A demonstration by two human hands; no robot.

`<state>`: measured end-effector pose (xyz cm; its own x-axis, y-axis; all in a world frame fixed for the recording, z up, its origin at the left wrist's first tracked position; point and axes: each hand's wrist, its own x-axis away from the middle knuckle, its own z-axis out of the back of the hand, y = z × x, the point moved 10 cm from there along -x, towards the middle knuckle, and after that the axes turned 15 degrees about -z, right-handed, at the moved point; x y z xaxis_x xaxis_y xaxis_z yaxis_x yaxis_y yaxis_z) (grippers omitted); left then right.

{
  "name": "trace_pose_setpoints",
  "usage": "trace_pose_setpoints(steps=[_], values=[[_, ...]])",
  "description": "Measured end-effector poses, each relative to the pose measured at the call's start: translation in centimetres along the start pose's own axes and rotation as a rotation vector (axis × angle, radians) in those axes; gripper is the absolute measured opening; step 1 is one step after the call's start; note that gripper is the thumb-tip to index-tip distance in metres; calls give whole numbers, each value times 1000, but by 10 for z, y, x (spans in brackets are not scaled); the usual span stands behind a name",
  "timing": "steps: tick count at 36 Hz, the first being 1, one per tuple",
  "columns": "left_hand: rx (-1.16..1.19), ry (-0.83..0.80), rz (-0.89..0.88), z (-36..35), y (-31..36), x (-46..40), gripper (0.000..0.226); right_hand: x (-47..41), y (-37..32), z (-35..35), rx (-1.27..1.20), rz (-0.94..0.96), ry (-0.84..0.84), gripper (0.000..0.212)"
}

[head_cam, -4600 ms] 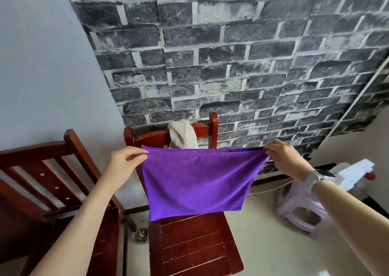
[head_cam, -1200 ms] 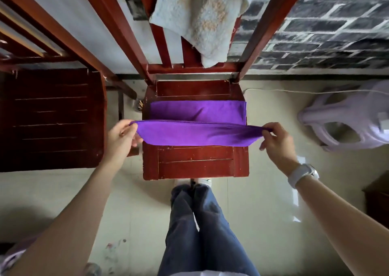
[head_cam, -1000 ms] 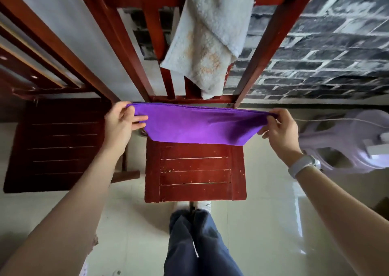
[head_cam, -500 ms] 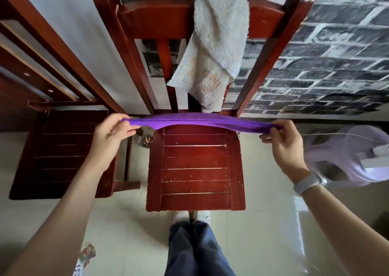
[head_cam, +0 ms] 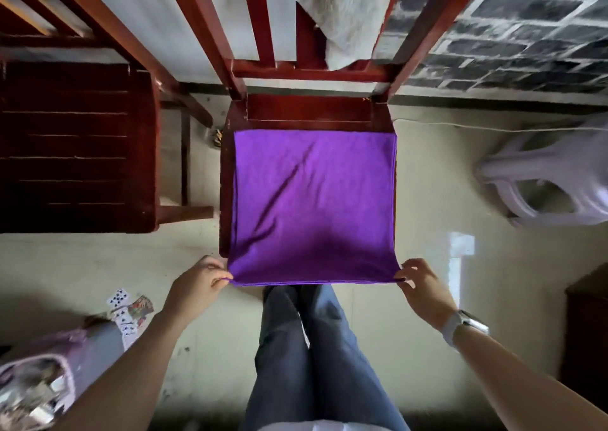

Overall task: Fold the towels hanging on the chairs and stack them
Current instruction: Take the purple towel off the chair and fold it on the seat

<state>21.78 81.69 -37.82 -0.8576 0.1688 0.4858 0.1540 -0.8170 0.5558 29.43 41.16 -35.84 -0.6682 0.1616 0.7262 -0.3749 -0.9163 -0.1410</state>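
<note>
A purple towel (head_cam: 312, 200) lies spread flat over the seat of the red wooden chair (head_cam: 316, 113) in front of me, its near edge hanging just past the seat's front. My left hand (head_cam: 197, 282) pinches the towel's near left corner. My right hand (head_cam: 422, 286) pinches the near right corner. A whitish towel (head_cam: 342, 12) with orange stains hangs over the chair's backrest, its top cut off by the frame.
A second dark red chair (head_cam: 75, 144) stands to the left. A pale plastic stool (head_cam: 552, 180) lies on its side at the right. Playing cards (head_cam: 126, 309) lie on the tiled floor at lower left, beside a pale basket (head_cam: 36, 384). A dark cabinet corner (head_cam: 589, 332) is at right.
Both hands drew the purple towel toward me from the chair's back, and it now lies spread flat over the seat. The view has tilted further down.
</note>
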Motion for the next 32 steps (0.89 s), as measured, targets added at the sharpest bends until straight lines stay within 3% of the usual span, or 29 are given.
trace_pose_setpoints(steps=[8,13,18,25,32], values=[[-72,-278,137,-47,-22,9,35,-4,23,-55,370,-86,-206,34],[-17,14,190,-13,-9,-36,28,-26,-15,-42,293,-36,-26,38],[178,322,312,21,-11,-87,25,-44,-116,-20,179,314,210,40],[257,452,566,12,-35,-101,23,-77,-211,-55,417,527,211,49],[258,545,608,12,-51,-93,17,-99,-204,-85,599,497,159,57]])
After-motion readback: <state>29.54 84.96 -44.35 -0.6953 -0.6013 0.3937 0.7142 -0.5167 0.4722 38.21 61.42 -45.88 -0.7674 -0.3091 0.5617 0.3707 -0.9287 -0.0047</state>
